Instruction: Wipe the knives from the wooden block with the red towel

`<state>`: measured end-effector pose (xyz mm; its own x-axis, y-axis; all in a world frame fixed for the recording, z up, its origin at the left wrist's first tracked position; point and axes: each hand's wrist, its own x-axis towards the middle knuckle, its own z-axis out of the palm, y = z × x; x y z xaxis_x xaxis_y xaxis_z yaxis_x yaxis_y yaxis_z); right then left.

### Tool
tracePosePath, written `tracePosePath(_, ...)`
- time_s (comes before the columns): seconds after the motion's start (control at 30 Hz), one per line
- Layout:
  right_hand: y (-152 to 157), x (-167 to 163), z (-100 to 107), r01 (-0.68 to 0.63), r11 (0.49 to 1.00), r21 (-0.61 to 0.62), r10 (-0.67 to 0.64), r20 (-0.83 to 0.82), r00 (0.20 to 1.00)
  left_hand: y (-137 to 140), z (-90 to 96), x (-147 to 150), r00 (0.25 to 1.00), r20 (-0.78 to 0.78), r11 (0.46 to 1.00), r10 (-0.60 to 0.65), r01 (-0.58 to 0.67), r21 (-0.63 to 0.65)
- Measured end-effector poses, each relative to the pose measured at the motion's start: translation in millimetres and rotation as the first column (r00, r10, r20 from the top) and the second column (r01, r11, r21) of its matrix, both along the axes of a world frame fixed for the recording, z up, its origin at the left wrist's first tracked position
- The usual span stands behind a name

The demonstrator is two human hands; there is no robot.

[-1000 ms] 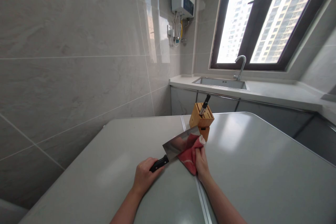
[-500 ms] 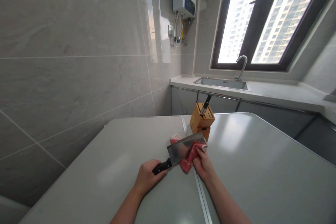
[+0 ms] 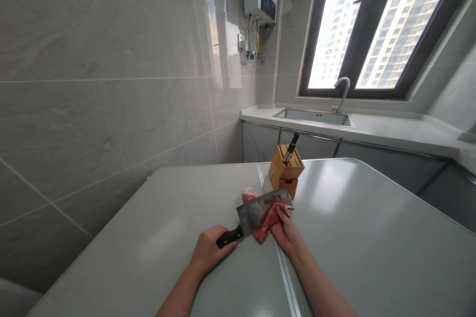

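Note:
My left hand is wrapped round the black handle of a cleaver, whose broad steel blade points up and to the right. A red and white cloth lies folded about the blade, with one part showing behind its upper edge and another against its near face. My right hand pinches that cloth over the blade near its far end; some of its fingers are hidden beneath. Just beyond the blade's tip stands a wooden knife block with one black-handled tool in a slot.
The hands work over a pale glossy table with a metal strip across it. Behind the table run a counter with a sink and a faucet. A tiled wall rises at the left.
My right hand and the cloth in it have shifted slightly left and down along the blade. The cleaver and my left hand stay almost in place.

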<state>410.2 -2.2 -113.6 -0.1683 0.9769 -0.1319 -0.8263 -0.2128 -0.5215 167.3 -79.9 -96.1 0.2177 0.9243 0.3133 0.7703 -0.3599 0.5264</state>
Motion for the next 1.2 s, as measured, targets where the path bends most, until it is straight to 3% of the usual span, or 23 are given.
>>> tracePosePath(0.33, 3.8, -1.5, -6.6, 0.085, 0.995, -0.047, -0.082, 0.064, 0.995, 0.1, -0.4, 1.3, 1.000, -0.011, 1.000, -0.009, 0.009, 0.013)
tracePosePath(1.2, 1.6, -3.2, -0.6, 0.062, 0.998, -0.029, -0.060, 0.079, 0.995, 1.1, -1.7, -0.4, 1.000, 0.023, 1.000, 0.015, -0.015, -0.008)
